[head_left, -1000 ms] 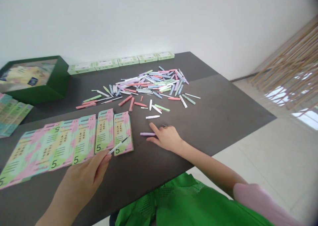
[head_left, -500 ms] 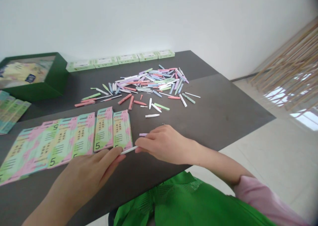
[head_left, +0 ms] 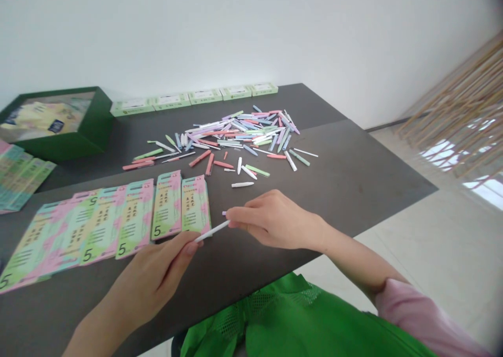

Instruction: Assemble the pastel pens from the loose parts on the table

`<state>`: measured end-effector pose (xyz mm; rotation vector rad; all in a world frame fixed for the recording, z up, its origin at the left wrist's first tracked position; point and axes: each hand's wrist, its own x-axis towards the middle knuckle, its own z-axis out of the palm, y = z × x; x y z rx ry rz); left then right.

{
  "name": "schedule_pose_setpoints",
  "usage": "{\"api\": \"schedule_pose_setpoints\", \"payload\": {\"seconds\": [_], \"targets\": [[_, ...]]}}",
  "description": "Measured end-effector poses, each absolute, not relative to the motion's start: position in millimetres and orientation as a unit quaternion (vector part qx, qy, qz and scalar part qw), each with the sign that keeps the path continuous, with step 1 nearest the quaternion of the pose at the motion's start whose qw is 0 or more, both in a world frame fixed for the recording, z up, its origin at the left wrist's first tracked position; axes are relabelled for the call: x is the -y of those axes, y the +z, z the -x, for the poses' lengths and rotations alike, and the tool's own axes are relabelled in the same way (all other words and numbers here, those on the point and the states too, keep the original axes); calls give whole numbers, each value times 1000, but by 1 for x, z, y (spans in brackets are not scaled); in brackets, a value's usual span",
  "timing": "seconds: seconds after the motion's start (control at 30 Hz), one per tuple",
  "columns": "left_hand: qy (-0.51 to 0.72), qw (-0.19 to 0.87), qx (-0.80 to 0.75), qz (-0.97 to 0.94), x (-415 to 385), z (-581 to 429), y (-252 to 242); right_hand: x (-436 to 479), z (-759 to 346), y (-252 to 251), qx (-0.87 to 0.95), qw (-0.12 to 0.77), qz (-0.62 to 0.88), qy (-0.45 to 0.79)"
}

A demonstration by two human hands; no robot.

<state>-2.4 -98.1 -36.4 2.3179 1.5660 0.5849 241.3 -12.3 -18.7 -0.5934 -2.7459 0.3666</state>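
My left hand (head_left: 153, 273) pinches one end of a thin white pen part (head_left: 210, 232) just past the corner of the nearest card. The far end of that part reaches the fingertips of my right hand (head_left: 275, 221). My right hand curls over a lilac pen barrel (head_left: 224, 213), and only its tip shows past the fingers. A loose white pen piece (head_left: 242, 184) lies just above my right hand. Behind it spreads a pile of pastel pen parts (head_left: 243, 134). A row of pink-and-green cards printed with a 5 (head_left: 135, 218) lies by my left hand.
A green box (head_left: 100, 121) and a stack of cards (head_left: 23, 181) stand at the left of the dark table (head_left: 353, 189). Several pale green boxes (head_left: 204, 96) line the back edge. The table's near edge runs past my green lap (head_left: 298, 320).
My right hand has moved over the lilac barrel and closed on it, lifting it off the table. The white part in my left hand has swung right, its tip now at my right fingers.
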Motion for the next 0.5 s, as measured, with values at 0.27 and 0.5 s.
{"api": "schedule_pose_setpoints", "payload": {"seconds": [0.27,0.5], "targets": [[213,221,-503,-808,105,-3,-39,33,-230,11,975,65,171,123],[251,222,-511,-792,107,-9,-28,49,-235,19,971,169,153,76]]}}
